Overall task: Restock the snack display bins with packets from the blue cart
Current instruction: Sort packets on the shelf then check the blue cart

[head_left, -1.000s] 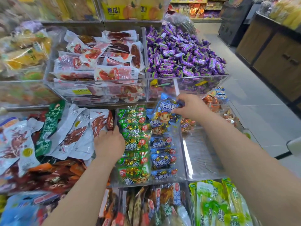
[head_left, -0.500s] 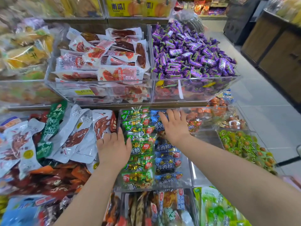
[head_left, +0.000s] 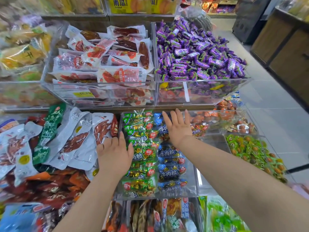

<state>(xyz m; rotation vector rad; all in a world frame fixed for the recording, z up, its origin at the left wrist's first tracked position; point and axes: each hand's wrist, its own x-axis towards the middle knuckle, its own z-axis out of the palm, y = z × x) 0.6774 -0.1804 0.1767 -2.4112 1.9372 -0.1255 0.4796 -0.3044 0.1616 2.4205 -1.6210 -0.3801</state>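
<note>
A clear acrylic bin point(head_left: 192, 186) in the middle of the lower shelf holds a column of green packets point(head_left: 140, 154) on its left and a column of blue packets point(head_left: 170, 169) on its right. My right hand point(head_left: 178, 129) lies flat with spread fingers on the blue packets at the far end of the bin. My left hand point(head_left: 113, 153) rests flat at the bin's left edge, its fingers touching the green packets and a grey pouch point(head_left: 100, 131) beside them. Neither hand holds anything. The blue cart is out of sight.
Grey and green meat pouches point(head_left: 50, 139) are heaped left of the bin. Above stand bins of red sausage packs point(head_left: 107, 67) and purple candies point(head_left: 197, 52). To the right lie orange sweets point(head_left: 224, 114) and green-wrapped sweets point(head_left: 250, 151). A tiled aisle point(head_left: 275, 114) runs along the right.
A second ago my right hand gripped a blue packet above the bin's far end. It has since set it down and now lies flat on the blue column. My left hand barely shifted.
</note>
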